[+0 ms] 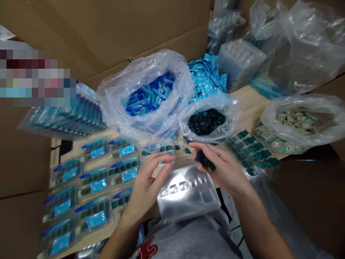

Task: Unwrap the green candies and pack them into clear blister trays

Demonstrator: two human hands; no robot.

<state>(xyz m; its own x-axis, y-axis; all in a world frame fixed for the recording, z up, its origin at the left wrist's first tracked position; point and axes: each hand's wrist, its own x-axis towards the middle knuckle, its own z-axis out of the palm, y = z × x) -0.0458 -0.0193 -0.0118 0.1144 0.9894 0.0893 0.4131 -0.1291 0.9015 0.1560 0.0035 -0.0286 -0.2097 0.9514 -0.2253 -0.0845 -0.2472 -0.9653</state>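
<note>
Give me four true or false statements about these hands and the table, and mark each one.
The right hand holds a cluster of dark green pieces. True.

The left hand is inside the clear bag of blue pieces. False: it is raised beside the silver tray, with nothing visible in it.

The clear bag of dark pieces sits between the bag of blue pieces and the bag of striped pink-and-green pieces. True.

The blister packs are piled in one stack. False: they lie side by side in rows on the wooden table.
</note>
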